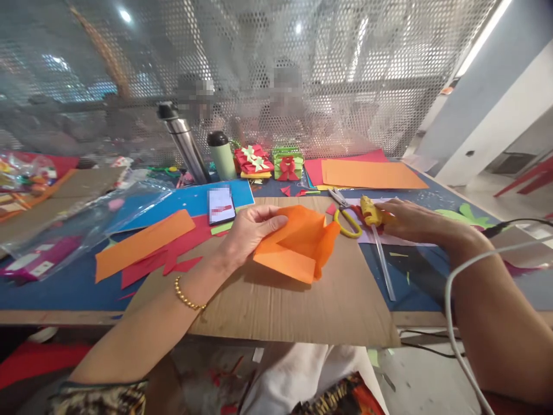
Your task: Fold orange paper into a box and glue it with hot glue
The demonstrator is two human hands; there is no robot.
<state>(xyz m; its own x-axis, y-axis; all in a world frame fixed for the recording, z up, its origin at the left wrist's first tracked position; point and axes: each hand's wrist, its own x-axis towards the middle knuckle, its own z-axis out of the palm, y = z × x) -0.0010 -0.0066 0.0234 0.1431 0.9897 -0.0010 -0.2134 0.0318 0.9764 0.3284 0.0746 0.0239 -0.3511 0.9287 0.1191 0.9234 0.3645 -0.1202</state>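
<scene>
My left hand (pixel 258 227) pinches the left edge of a folded orange paper piece (pixel 294 245). The paper stands partly open like a small box, over a brown cardboard sheet (pixel 276 314). At the right, my right hand (pixel 404 218) is closed around the handle of a yellow glue gun (pixel 370 211). A long clear glue stick (pixel 383 262) sticks out of its back toward me. Between the orange paper and the glue gun lie scissors (pixel 348 222) with yellow handles.
A phone (pixel 221 204), a steel bottle (pixel 184 141) and a green bottle (pixel 222 154) stand or lie behind. Red and green paper boxes (pixel 288 164) sit at the back. Orange sheets (pixel 374 174) are stacked right, orange strips (pixel 144 245) left. A white cable (pixel 449 294) hangs by my right arm.
</scene>
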